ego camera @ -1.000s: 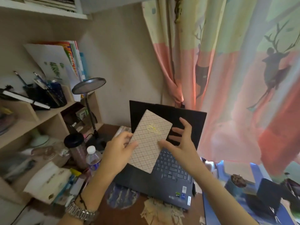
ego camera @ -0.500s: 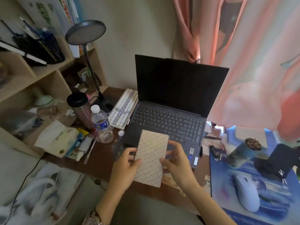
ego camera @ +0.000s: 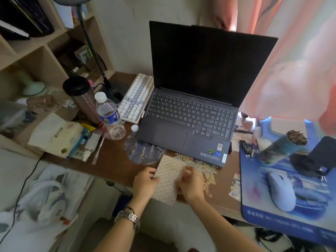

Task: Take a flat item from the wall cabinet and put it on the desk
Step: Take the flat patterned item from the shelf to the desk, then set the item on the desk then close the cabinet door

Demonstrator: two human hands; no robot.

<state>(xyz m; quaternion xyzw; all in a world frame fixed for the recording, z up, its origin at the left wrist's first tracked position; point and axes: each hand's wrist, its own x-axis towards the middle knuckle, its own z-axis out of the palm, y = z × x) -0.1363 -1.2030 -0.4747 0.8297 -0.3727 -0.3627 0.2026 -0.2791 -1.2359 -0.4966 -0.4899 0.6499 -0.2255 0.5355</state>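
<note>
A flat beige notebook (ego camera: 168, 176) with a diamond grid pattern lies low over the front edge of the brown desk (ego camera: 112, 160), just in front of the laptop. My left hand (ego camera: 144, 184) grips its left edge and my right hand (ego camera: 190, 182) grips its right edge. The notebook's near end overhangs the desk edge. I cannot tell whether it rests on the desk. The wall cabinet is out of view.
An open black laptop (ego camera: 192, 113) fills the desk's middle, a white keyboard (ego camera: 135, 100) to its left. A water bottle (ego camera: 109, 115), dark tumbler (ego camera: 81, 99) and tissue pack (ego camera: 54, 135) crowd the left. A blue mouse mat (ego camera: 283, 213) with a mouse (ego camera: 281, 190) lies right.
Both hands have carried the notebook down from in front of the laptop screen to the desk's front edge. The view has tilted downward.
</note>
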